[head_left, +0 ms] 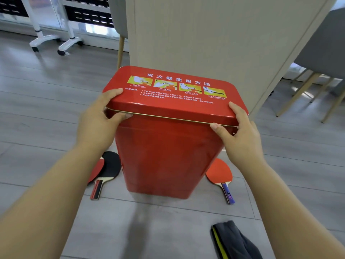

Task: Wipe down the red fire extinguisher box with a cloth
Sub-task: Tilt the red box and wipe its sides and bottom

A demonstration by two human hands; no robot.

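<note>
Left hand [99, 124] and right hand [240, 135] are clutching the lid corners of the red fire extinguisher box [168, 152], standing between paddles [110, 171]. Pulling upward risks popping the lid or tipping it; the cloth [237, 242] is lying unheld.

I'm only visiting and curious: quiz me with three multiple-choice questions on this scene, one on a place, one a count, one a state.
1. Where is the cloth? A) on a chair B) in a hand C) on the floor
2. How many numbered pictures are on the lid? A) four B) two C) six
3. What are the hands doing? A) hanging free B) both gripping the lid C) one wiping
Answers: 1 C, it lies on the floor, untouched; 2 A, panels numbered 1 to 4; 3 B, the left hand and right hand curl round its edges.
</note>
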